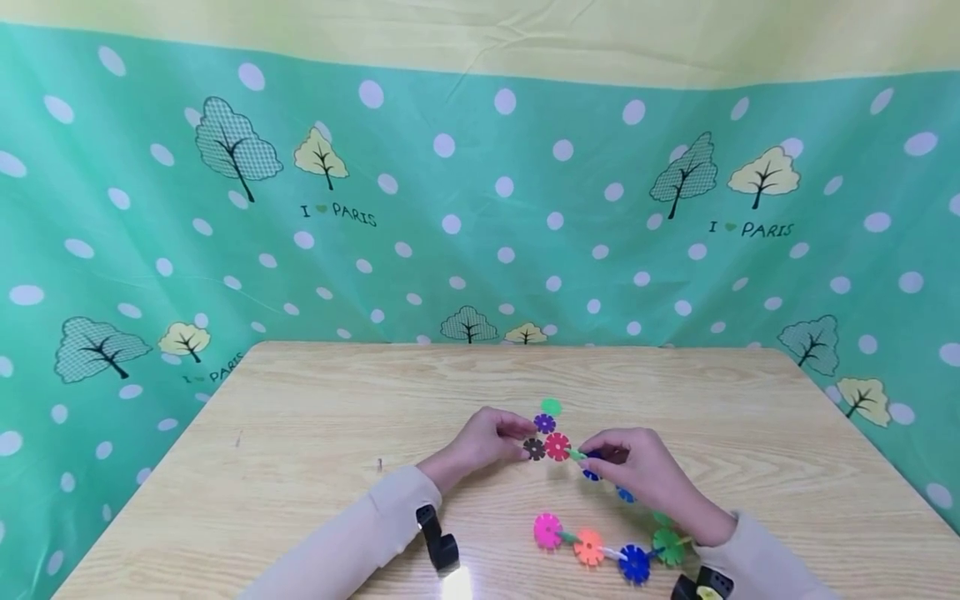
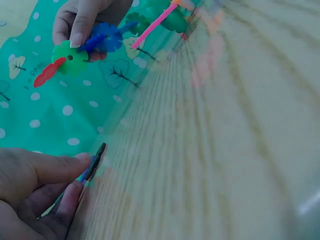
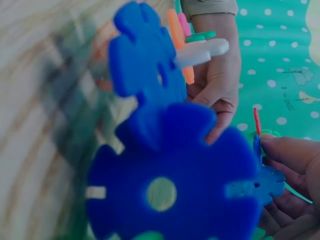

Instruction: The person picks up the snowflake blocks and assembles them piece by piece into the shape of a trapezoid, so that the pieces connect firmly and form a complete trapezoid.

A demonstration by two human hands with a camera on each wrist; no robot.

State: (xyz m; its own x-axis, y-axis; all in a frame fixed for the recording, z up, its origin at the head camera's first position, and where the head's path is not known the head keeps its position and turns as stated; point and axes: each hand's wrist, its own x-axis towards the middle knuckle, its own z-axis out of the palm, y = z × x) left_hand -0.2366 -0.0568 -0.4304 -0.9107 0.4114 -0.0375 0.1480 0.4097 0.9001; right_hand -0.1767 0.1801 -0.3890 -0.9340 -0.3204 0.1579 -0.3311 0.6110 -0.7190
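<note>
With thumb and fingertips, my left hand (image 1: 480, 442) pinches a dark brown notched plastic disc (image 1: 534, 450) at the table surface; the left wrist view shows the dark disc (image 2: 96, 162) edge-on. A purple disc (image 1: 544, 423) and a light green disc (image 1: 551, 407) lie just beyond it. My right hand (image 1: 641, 465) pinches a chain of interlocked notched discs by a green disc (image 2: 70, 57) and a blue disc (image 2: 107, 37). The chain's red end disc (image 1: 557, 447) overlaps the dark one's edge in the head view. Its other links run back under my right wrist.
The chain curves along the near table, with a pink disc (image 1: 548, 531), an orange disc (image 1: 588, 547), a dark blue disc (image 1: 634, 564) and a green disc (image 1: 667, 546). A polka-dot curtain (image 1: 480, 208) hangs behind the wooden table (image 1: 315, 417).
</note>
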